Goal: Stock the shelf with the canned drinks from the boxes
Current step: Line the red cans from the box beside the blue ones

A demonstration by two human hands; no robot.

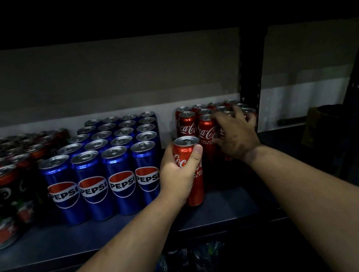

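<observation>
A Coke can (188, 168) is gripped by the left hand (178, 173) on the shelf (226, 206) beside the Pepsi cans (115, 164), while another, seemingly, is clasped in shadow by the right hand (235, 134), where packed neighbours could be toppled.

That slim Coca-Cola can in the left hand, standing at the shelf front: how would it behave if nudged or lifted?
The Coca-Cola can is tall and narrow, so a push near its top would probably tip it. Its glossy metal wall looks slick, though the left hand wraps it fully. It looks unopened, so probably heavy for its size and stiff.
</observation>
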